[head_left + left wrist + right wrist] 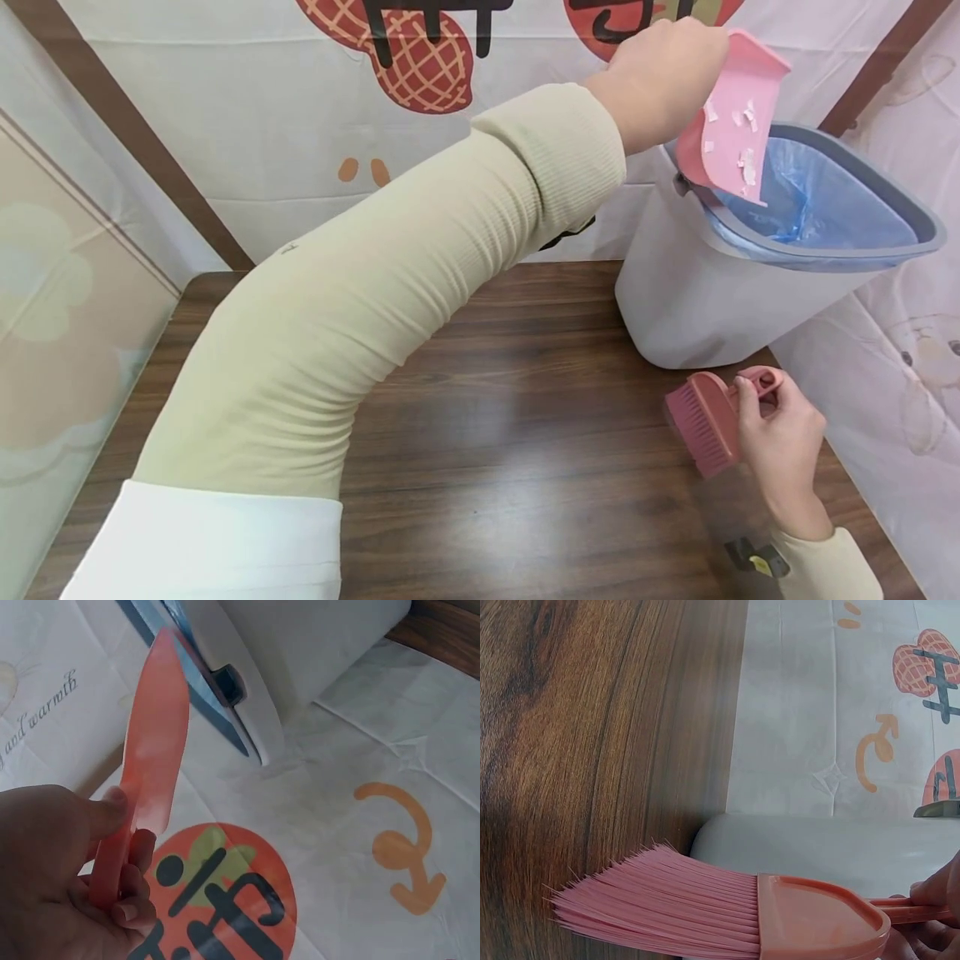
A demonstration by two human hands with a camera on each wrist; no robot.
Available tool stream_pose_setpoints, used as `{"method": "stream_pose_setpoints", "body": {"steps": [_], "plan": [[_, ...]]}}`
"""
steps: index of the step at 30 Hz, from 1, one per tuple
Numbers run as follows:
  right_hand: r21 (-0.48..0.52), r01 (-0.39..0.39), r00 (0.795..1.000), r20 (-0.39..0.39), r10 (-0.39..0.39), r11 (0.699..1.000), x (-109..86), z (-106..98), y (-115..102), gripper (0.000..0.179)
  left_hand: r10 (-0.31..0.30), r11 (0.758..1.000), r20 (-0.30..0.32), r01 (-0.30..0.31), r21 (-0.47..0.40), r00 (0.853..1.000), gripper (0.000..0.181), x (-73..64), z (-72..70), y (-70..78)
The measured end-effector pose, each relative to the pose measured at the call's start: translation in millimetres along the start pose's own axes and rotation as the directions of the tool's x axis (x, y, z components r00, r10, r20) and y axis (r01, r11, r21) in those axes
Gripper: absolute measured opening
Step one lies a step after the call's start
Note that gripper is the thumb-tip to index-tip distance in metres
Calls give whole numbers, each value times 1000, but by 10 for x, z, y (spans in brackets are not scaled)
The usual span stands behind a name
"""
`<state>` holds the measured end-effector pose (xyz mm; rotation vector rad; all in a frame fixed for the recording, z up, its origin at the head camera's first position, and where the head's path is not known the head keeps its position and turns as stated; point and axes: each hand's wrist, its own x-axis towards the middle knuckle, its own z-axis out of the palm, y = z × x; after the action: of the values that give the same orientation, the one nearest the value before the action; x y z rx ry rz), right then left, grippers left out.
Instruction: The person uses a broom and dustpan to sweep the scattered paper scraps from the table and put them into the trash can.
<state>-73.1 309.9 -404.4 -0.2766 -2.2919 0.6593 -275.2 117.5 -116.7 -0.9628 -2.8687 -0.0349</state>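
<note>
High over the trash can [697,275], my left hand [667,79] grips the handle of a pink dustpan [738,108]. The pan tilts steeply, its lower edge over the blue bag [840,200] lining the can. Several white scraps [747,167] cling to its surface. In the left wrist view, fingers and thumb wrap the handle of the dustpan [154,742]. Lower right, my right hand [787,433] pinches the handle of a small pink brush [705,421] above the table. Its bristles [660,904] fan out in the right wrist view, with the can's side behind.
The can stands on the dark wooden table [480,433] at the back right. Behind it hangs a printed white cloth [270,108], and another patterned cloth [900,392] borders the right side. A pale panel [67,317] runs along the left.
</note>
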Motion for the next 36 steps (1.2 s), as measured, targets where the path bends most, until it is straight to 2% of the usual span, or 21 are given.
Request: {"method": "stream_pose_setpoints", "body": {"steps": [4, 7, 10, 12, 13, 14, 16, 18, 20, 21, 22, 23, 25, 26, 27, 30, 33, 36], "plan": [[0, -3, 1000, -1, 3, 1000, 0, -1, -5, 7, 5, 1000, -17, -4, 25, 1000, 42, 20, 21, 45], [-1, -4, 1000, -3, 4, 1000, -5, 1, -5, 7, 50, 992, -50, -44, 121, 998, 44, 26, 47, 66], [1, -3, 1000, -4, 3, 1000, -12, 9, 1, 7, 123, 970, -89, -101, 220, 988, 45, 23, 85, 73], [3, -2, 1000, -3, 2, 1000, -16, 14, 4, 7, 187, 955, -116, -152, 254, 976, 46, 24, 107, 72], [3, -3, 1000, -2, 3, 1000, -18, 15, 5, 7, 233, 944, -129, -193, 267, 964, 46, 29, 116, 73], [3, -4, 1000, -2, 4, 1000, -20, 17, 6, 7, 292, 927, -147, -241, 287, 945, 46, 36, 128, 73], [3, -7, 1000, -5, 7, 1000, -21, 19, 8, 7, 427, 870, -178, -350, 346, 886, 46, 56, 150, 79], [3, -9, 1000, -7, 9, 1000, -21, 22, 12, 7, 571, 778, -187, -454, 434, 799, 47, 76, 174, 94], [3, -10, 1000, -11, 10, 1000, -19, 27, 17, 6, 680, 667, -169, -505, 547, 714, 48, 82, 206, 123], [3, -10, 1000, -12, 10, 1000, -17, 30, 19, 7, 716, 620, -151, -521, 586, 682, 49, 82, 220, 139], [4, -10, 1000, -13, 10, 1000, -15, 30, 18, 7, 741, 581, -134, -528, 620, 658, 50, 77, 229, 154], [4, -11, 1000, -13, 11, 1000, -13, 30, 17, 7, 758, 554, -122, -533, 640, 640, 51, 71, 241, 166], [1, -11, 1000, -13, 11, 1000, -11, 31, 13, 7, 773, 526, -110, -534, 662, 625, 51, 57, 258, 180], [-1, -12, 1000, -12, 12, 1000, -10, 30, 11, 7, 777, 523, -112, -535, 663, 620, 52, 54, 263, 182], [-4, -12, 1000, -11, 12, 1000, -10, 29, 8, 7, 775, 526, -111, -538, 659, 622, 52, 49, 265, 180], [-11, -14, 1000, -4, 14, 1000, -12, 24, 1, 7, 765, 534, -110, -529, 660, 634, 51, 43, 260, 173], [-14, -18, 1000, 0, 18, 1000, -18, 16, -5, 7, 746, 544, -106, -510, 666, 658, 50, 40, 242, 169], [-13, -19, 1000, 1, 19, 1000, -21, 8, -9, 7, 722, 574, -125, -487, 658, 681, 50, 41, 221, 158]]}}
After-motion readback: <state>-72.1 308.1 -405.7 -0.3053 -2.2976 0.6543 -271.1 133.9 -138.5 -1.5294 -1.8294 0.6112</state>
